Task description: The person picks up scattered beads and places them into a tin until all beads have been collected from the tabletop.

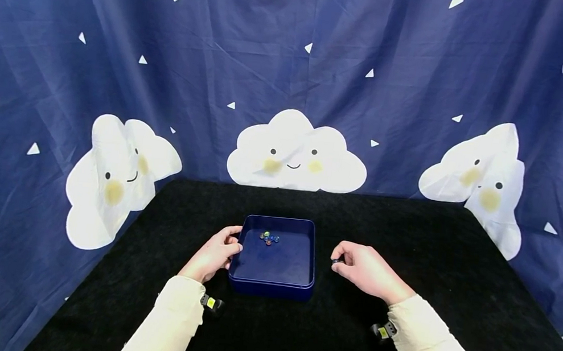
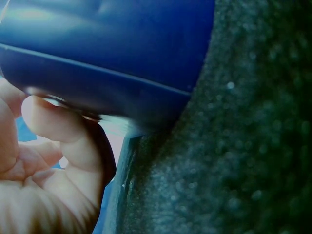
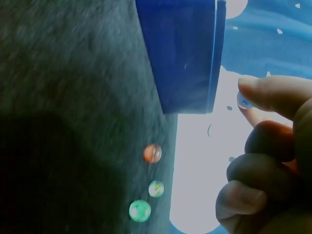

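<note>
A square dark blue box [image 1: 270,290] stands in the middle of the black cloth, open at the top. Several small glass marbles [image 1: 268,243] lie grouped on its floor toward the back left. My left hand [image 1: 212,254] grips the box's left wall, thumb at the rim and fingers along the outside. To the right of the box, my right hand [image 1: 368,268] pinches a clear and blue marble [image 3: 243,101] between thumb and forefinger, above the cloth. In the right wrist view, an orange marble [image 3: 152,153], a yellow-green marble [image 3: 156,188] and a green marble [image 3: 140,210] lie on the cloth.
Black cloth [image 1: 264,339] covers the table. Behind it and along both sides hangs a blue curtain [image 1: 254,41] with white clouds and triangles. A small camera is strapped to each wrist.
</note>
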The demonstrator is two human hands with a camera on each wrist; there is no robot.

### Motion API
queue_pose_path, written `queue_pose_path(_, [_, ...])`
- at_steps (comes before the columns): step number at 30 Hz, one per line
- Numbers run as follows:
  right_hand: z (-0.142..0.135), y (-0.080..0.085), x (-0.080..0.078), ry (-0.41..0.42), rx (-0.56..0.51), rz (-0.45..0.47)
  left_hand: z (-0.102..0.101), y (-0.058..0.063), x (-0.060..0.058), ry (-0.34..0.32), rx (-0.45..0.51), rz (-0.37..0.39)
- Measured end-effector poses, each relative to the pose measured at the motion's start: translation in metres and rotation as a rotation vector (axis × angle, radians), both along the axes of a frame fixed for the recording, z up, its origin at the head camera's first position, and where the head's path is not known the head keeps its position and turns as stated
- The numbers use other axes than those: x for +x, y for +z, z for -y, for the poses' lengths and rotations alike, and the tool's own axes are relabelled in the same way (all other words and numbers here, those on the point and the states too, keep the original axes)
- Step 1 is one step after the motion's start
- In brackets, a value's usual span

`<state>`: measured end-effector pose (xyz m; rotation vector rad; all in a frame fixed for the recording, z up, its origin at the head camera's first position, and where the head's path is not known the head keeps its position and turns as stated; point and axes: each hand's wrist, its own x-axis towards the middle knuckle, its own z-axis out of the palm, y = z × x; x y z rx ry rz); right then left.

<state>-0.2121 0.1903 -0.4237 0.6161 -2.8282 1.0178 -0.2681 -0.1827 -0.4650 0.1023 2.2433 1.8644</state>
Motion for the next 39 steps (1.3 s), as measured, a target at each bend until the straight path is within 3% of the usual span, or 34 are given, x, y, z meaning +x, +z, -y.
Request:
queue_pose_path(22, [0.045,0.002,-0.011,0.052,0.001,-0.036,-0.001,-0.001,0.0,0.006,-0.006,0.012])
queue_pose_path(39, [0.058,0.005,-0.018,0.049,0.038,-0.03,-0.002,0.004,0.003,-0.007,0.015,0.005])
